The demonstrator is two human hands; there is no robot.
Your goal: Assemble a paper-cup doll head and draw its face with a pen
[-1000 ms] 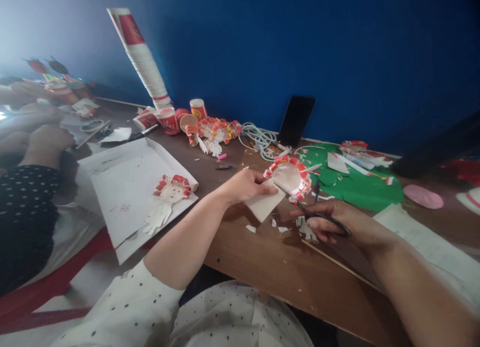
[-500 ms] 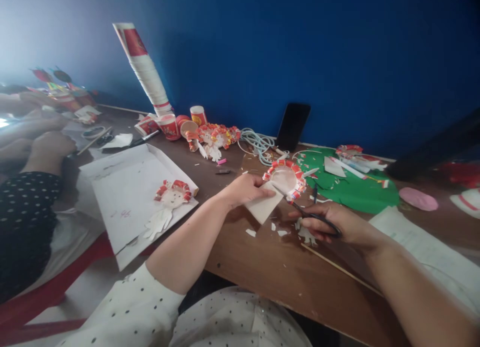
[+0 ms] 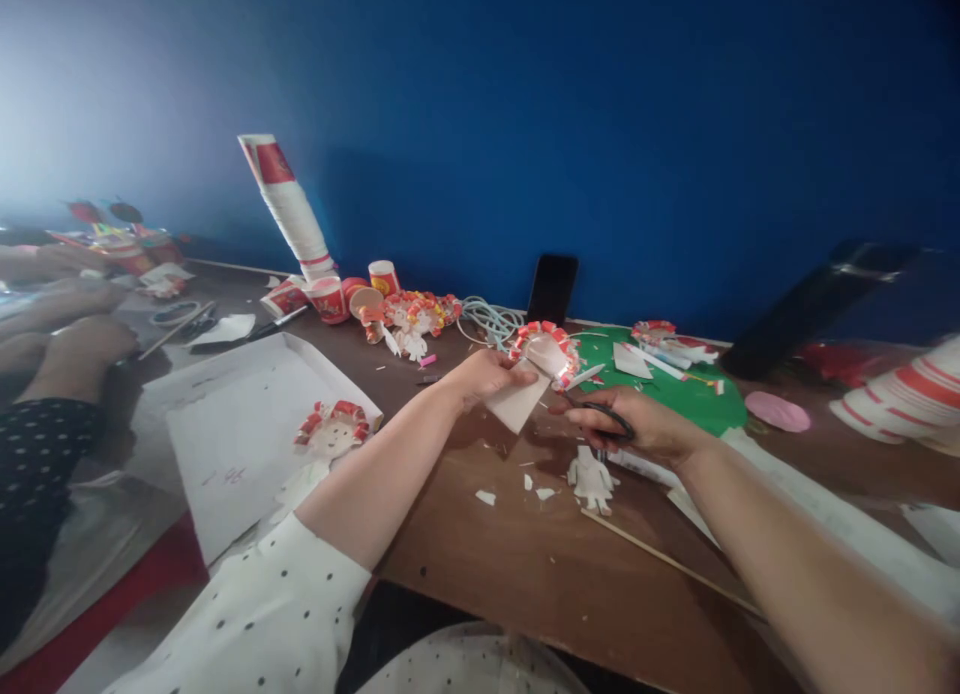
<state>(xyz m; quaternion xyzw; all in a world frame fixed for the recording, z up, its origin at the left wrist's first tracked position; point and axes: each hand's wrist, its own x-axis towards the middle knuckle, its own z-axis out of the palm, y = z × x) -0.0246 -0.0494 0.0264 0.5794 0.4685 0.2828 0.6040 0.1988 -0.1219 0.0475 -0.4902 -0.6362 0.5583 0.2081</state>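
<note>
My left hand [image 3: 489, 376] pinches a piece of white paper [image 3: 517, 404] between thumb and fingers. Just beyond the paper is a paper-cup cutout [image 3: 551, 354] with a ring of red curled strips; I cannot tell whether the same fingers hold it. My right hand [image 3: 626, 422] is closed around the black handles of a pair of scissors [image 3: 609, 414]. Their blades point left, near the paper's right edge and the cutout's lower rim. A small white paper figure [image 3: 592, 479] lies below my right hand, with white scraps [image 3: 544, 493] beside it.
A thin wooden stick [image 3: 667, 554] lies near the front. Behind stand a phone [image 3: 553, 289], a pale cable [image 3: 491, 322] and a leaning stack of paper cups [image 3: 292, 209]. Green paper [image 3: 705, 399] lies right, a white box lid [image 3: 225, 454] left. Another person's hands [image 3: 90, 334] are far left.
The camera view has tilted up, so the table things appear lower and more cups show at right. My right hand with the scissors has drawn slightly away from the paper.
</note>
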